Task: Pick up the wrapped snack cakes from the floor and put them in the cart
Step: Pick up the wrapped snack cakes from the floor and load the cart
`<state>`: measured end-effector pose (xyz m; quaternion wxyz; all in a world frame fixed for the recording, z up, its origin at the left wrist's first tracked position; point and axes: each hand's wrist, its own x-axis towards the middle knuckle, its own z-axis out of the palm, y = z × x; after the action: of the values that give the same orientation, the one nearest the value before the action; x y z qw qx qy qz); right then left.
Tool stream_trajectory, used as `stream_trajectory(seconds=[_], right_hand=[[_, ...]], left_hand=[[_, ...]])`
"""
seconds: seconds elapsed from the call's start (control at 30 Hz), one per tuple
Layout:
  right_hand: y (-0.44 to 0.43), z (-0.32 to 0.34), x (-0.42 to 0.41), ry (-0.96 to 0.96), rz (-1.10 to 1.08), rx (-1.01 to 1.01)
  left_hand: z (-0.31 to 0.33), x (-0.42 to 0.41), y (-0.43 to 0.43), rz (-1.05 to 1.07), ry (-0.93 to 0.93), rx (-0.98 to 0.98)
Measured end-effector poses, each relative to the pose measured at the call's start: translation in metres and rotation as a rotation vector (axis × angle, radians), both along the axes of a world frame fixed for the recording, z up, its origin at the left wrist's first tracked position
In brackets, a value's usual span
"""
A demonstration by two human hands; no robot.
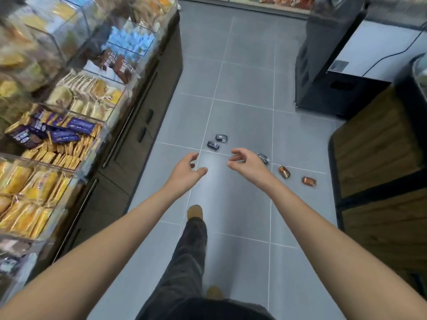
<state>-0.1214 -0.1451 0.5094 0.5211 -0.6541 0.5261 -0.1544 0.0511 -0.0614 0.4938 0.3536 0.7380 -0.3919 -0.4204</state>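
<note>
Foil-wrapped snack cakes (213,145) likely light, crushable, slick; pinch wrapper ends gently; left hand (184,173), right hand (246,163) apart, empty, fingers relaxed

Clear snack bins (69,116) line the left, a dark kiosk (328,65) and wooden counter (379,162) the right.

Views: one, wide-angle, worn on the person's head.
Facing: forward and steeply down along the aisle floor (245,88).
Near edge: the person's own legs (184,262) and forearms (115,239).
Left: snack shelves (69,100); right: wooden counter (374,158).
</note>
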Motion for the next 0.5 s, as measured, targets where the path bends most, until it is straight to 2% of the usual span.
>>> stream_trajectory(seconds=[0.17, 0.5], right_hand=[[-0.103, -0.003, 0.036, 0.106, 0.030, -0.017], [-0.260, 0.000, 0.081, 0.075, -0.115, 0.047]], left_hand=[[-0.017, 0.047, -0.108, -0.069, 0.012, 0.061], [-0.015, 0.093, -0.289, -0.269, -0.021, 0.120]])
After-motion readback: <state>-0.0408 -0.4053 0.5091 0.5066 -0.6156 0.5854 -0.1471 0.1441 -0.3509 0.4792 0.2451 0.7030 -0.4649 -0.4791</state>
